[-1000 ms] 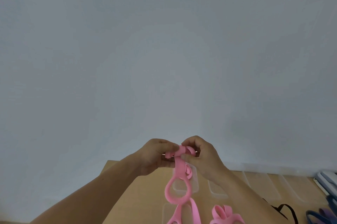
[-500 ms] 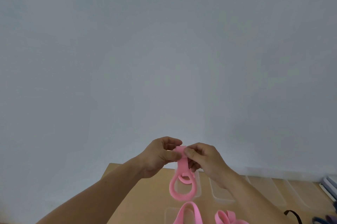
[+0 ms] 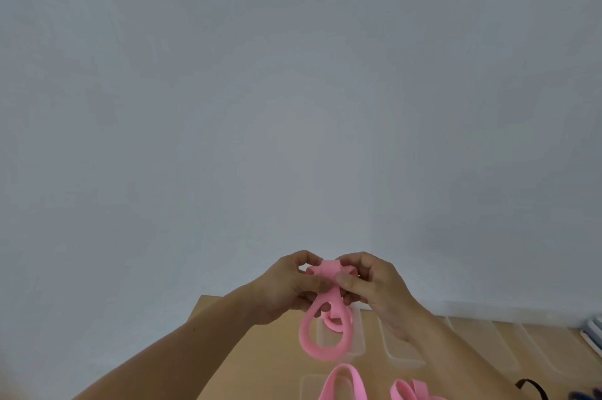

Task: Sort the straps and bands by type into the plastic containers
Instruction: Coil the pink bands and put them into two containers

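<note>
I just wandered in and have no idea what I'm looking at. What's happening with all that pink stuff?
A person is holding a pink stretchy band up in the air with both hands, the left hand and right hand pinching its top while its loops dangle. Below, on the light wooden table, sit clear plastic containers and more pink bands. The held band is not yet in a container.

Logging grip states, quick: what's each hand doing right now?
Left hand: closed, pinching the pink band.
Right hand: closed on the same pink band's top.
</note>
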Demonstrator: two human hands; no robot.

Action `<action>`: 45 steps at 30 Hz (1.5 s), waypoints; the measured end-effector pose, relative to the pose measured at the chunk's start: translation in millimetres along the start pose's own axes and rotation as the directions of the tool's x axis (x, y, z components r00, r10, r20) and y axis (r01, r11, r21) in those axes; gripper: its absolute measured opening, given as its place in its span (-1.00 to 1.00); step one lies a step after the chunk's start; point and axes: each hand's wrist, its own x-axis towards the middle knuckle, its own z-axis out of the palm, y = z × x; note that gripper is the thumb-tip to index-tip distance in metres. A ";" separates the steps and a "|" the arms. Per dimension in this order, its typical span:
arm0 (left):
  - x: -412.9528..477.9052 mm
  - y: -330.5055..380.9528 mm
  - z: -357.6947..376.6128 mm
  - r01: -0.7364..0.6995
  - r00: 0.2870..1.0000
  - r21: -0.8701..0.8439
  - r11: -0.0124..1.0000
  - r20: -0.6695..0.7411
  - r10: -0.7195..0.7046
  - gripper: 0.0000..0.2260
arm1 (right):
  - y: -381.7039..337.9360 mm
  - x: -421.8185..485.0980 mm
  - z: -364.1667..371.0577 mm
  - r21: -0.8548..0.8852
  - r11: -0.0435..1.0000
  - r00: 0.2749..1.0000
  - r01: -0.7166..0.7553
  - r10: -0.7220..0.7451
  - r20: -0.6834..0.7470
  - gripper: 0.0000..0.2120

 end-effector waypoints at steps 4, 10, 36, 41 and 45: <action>0.0 0.8 0.3 0.010 1.000 -0.052 0.999 -0.001 -0.010 -0.63 | 0.4 -1.1 1.9 -0.064 0.997 0.999 0.049 -0.049 -0.004 -0.76; -0.5 6.0 4.2 -0.038 0.999 -0.080 0.996 0.001 0.038 -0.92 | -2.9 -3.7 2.7 -0.160 0.980 0.993 0.116 -0.116 0.007 -0.67; 8.0 1.4 7.8 0.048 0.999 0.182 0.982 -0.030 -0.043 -0.79 | -5.5 1.0 -3.8 -0.140 0.990 1.000 -0.019 0.016 -0.020 -0.74; 5.0 7.8 8.0 0.063 0.998 0.027 0.998 -0.012 -0.063 -0.66 | -1.4 -1.4 -7.9 -0.222 0.975 1.000 0.028 -0.031 -0.007 -0.66; 6.7 7.7 8.9 0.036 0.997 0.002 0.999 -0.069 -0.036 -0.76 | -1.7 -1.9 -4.5 -0.298 0.952 0.996 0.075 -0.086 -0.024 -0.66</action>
